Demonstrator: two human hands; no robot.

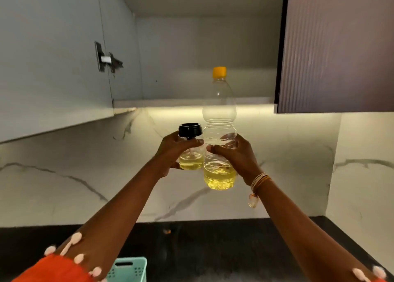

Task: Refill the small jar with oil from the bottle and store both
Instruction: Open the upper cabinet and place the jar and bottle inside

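You gripped the small black-lidded glass jar (190,153) in your left hand (174,151) and the clear yellow-capped plastic bottle (219,132) in your right hand (236,155); the refill looked done, with shelving both in the open cabinet (191,102) left.

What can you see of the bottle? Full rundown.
The bottle is clear, ribbed plastic with a yellow cap screwed on. It stands upright in the air, held in front of the open cabinet, with its top level with the shelf opening. Yellow oil fills only the bottom part; the rest looks empty. The right hand grips its middle, fingers curled round it. The jar, in the left hand, sits right beside it on the left, apparently touching.
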